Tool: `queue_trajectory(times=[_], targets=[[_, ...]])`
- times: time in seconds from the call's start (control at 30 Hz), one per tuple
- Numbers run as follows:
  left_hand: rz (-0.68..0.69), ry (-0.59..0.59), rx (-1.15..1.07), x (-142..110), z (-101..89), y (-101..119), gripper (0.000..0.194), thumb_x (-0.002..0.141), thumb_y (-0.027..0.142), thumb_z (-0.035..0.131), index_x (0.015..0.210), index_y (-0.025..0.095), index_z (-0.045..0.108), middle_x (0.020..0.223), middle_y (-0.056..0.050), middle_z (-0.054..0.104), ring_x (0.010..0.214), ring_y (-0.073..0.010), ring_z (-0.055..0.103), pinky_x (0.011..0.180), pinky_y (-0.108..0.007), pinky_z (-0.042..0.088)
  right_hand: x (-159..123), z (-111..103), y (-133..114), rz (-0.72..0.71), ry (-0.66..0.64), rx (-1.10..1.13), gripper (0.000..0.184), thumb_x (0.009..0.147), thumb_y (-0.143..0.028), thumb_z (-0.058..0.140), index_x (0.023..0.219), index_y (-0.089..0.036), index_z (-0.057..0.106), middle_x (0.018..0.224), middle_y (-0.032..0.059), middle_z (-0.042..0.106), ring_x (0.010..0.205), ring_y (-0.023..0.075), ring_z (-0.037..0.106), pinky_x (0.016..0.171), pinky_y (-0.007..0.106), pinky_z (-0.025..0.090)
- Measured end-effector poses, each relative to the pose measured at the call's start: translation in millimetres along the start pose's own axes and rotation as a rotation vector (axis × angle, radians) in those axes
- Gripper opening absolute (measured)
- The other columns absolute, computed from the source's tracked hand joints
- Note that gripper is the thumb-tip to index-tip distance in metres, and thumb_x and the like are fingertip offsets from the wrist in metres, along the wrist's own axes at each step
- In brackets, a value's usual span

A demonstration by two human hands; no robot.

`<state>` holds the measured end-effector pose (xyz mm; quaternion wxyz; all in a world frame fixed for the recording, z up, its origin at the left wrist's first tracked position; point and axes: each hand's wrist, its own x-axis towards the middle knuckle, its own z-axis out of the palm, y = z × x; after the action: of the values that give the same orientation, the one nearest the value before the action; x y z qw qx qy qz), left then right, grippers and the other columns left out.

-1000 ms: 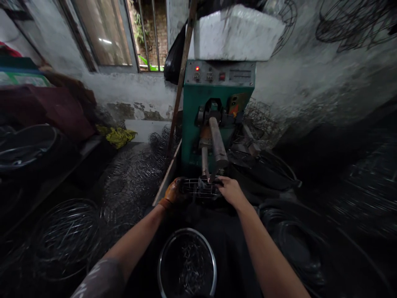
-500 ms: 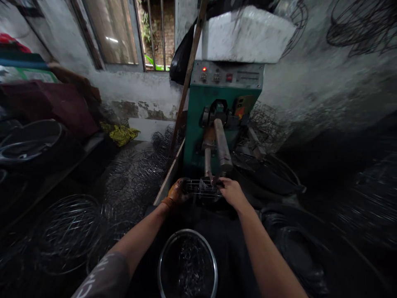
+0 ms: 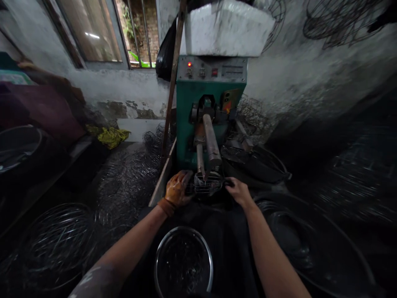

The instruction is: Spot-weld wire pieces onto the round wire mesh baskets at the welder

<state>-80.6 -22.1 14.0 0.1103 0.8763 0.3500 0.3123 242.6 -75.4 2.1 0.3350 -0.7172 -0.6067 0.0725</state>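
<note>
A small wire cage [image 3: 207, 185] sits under the metal arms [image 3: 211, 142] of a green machine [image 3: 211, 95]. My left hand [image 3: 176, 189], in an orange glove, is closed on the cage's left side. My bare right hand [image 3: 238, 191] grips its right end, fingers curled round the wire. A round metal bowl [image 3: 183, 261] with small wire bits lies between my forearms, close to my body.
Wire rings and fan guards [image 3: 58, 244] are piled on the left floor, dark hoops [image 3: 288, 231] on the right. A wooden pole [image 3: 172, 78] leans beside the machine. A white foam block [image 3: 228, 29] rests on top. A window [image 3: 102, 33] is behind.
The cage has turned between my hands and now sits tilted under the arms. My left hand shifted up over its side. My head moved, sliding the view slightly right.
</note>
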Motion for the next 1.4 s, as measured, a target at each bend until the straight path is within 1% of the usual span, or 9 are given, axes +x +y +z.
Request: queue_trajectory(times=[0.1,0.2,0.43,0.63,0.8,0.97,1.1,1.27,1.4], targets=[[-0.024,-0.056,0.075,14.5,7.6,17.5,0.084,0.073,0.042,0.075,0.149,0.017,0.049,0.144,-0.017,0.056,0.135,-0.0378,0.050,0.113,-0.050,0.040,0.4,10.3,-1.3,0.051,-0.003,0.033,0.028,0.074,-0.021,0.061,0.097,-0.020,0.076,0.101,0.0081,0.080,0.095,0.0254,0.075,0.089,0.037,0.059],[-0.093,-0.078,0.156,23.1,16.6,24.0,0.080,0.072,0.037,0.076,0.146,0.016,0.052,0.138,-0.019,0.060,0.127,-0.0393,0.054,0.108,-0.051,0.042,3.2,15.5,-5.3,0.021,-0.011,0.061,0.027,0.075,-0.023,0.062,0.097,-0.020,0.077,0.107,0.0094,0.079,0.103,0.0263,0.074,0.097,0.041,0.056],[-0.136,-0.126,0.208,28.1,21.8,21.4,0.065,0.072,0.039,0.077,0.131,0.019,0.062,0.118,-0.015,0.069,0.107,-0.0353,0.064,0.093,-0.044,0.051,1.8,8.7,10.0,-0.089,-0.058,0.152,0.035,0.075,-0.026,0.065,0.108,-0.020,0.076,0.114,0.0103,0.077,0.108,0.0272,0.072,0.098,0.043,0.056],[-0.120,-0.100,0.155,28.8,27.8,17.8,0.059,0.074,0.037,0.075,0.128,0.016,0.063,0.119,-0.016,0.068,0.110,-0.0362,0.063,0.098,-0.047,0.050,8.2,4.7,13.2,-0.113,-0.079,0.178,0.033,0.075,-0.029,0.066,0.105,-0.018,0.076,0.111,0.0114,0.078,0.106,0.0281,0.073,0.097,0.045,0.056],[-0.123,-0.051,0.056,24.7,37.1,3.5,0.058,0.071,0.035,0.076,0.125,0.018,0.063,0.122,-0.016,0.067,0.116,-0.0362,0.062,0.102,-0.048,0.050,10.9,-6.1,2.0,-0.168,-0.106,0.205,0.027,0.077,-0.027,0.065,0.100,-0.020,0.076,0.105,0.0087,0.079,0.100,0.0270,0.075,0.094,0.043,0.058],[-0.134,-0.023,-0.111,4.3,48.3,-23.7,0.058,0.071,0.034,0.076,0.124,0.018,0.060,0.118,-0.014,0.067,0.113,-0.0311,0.064,0.102,-0.045,0.052,6.1,-13.8,-22.5,-0.189,-0.180,0.170,0.022,0.082,-0.027,0.064,0.099,-0.021,0.077,0.104,0.0070,0.079,0.099,0.0242,0.074,0.094,0.038,0.057],[-0.177,0.070,-0.225,-11.3,46.5,-36.2,0.058,0.073,0.034,0.076,0.126,0.018,0.058,0.119,-0.013,0.067,0.113,-0.0287,0.064,0.101,-0.044,0.052,9.4,-9.3,-43.3,-0.244,-0.220,0.128,0.023,0.083,-0.022,0.063,0.102,-0.021,0.077,0.106,0.0073,0.078,0.103,0.0240,0.072,0.096,0.039,0.055],[-0.229,0.049,-0.333,-15.1,37.9,-41.2,0.061,0.075,0.040,0.078,0.128,0.017,0.057,0.123,-0.013,0.065,0.114,-0.0282,0.064,0.100,-0.045,0.053,18.3,-0.9,-57.2,-0.303,-0.225,0.137,0.024,0.082,-0.019,0.064,0.102,-0.023,0.077,0.105,0.0072,0.077,0.102,0.0245,0.072,0.096,0.040,0.056],[-0.261,0.096,-0.380,-17.3,41.0,-43.8,0.062,0.074,0.036,0.079,0.129,0.017,0.056,0.123,-0.012,0.065,0.113,-0.0273,0.064,0.100,-0.045,0.053,23.1,3.5,-61.4,-0.330,-0.235,0.133,0.024,0.082,-0.018,0.065,0.101,-0.024,0.078,0.104,0.0065,0.077,0.101,0.0245,0.071,0.096,0.040,0.056]])
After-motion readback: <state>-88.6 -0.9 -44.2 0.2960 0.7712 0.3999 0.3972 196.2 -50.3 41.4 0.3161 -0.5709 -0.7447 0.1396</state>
